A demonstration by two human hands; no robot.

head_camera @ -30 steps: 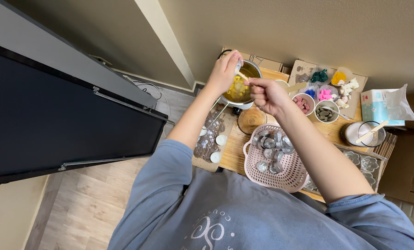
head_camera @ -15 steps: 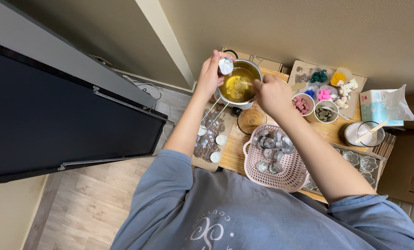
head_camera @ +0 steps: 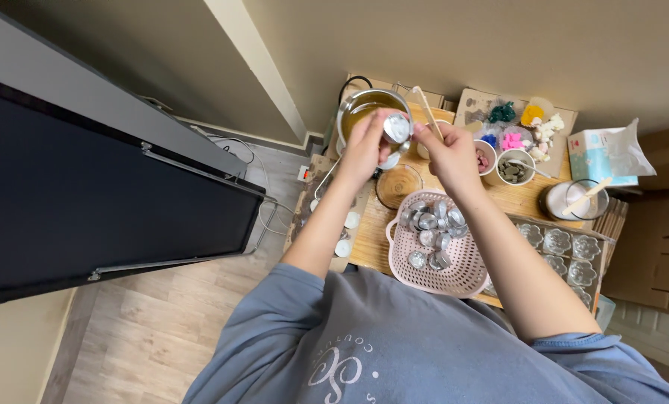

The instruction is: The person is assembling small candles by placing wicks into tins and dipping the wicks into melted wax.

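Observation:
My left hand [head_camera: 366,147] holds a small round metal cup [head_camera: 397,128] up in front of a metal pot [head_camera: 358,106] of yellow melted wax. Close beside it on the right, my right hand [head_camera: 448,152] grips a thin wooden stick [head_camera: 427,110] that points up and away. Both hands hover above a round glass dish [head_camera: 396,186] on the wooden table [head_camera: 529,203]. A pink plastic basket [head_camera: 433,271] with several empty metal cups lies just below my hands.
Small bowls [head_camera: 511,167] of coloured pieces and a cardboard tray stand at the back right. A glass jar with a wooden stick [head_camera: 576,200], a tissue pack [head_camera: 602,155] and clear flower moulds [head_camera: 560,249] lie to the right. White tealights [head_camera: 342,248] sit at the table's left edge.
My left hand has drawn the metal cup back from over the pot toward me. The right hand has lifted its stick out of the pot and come beside the cup.

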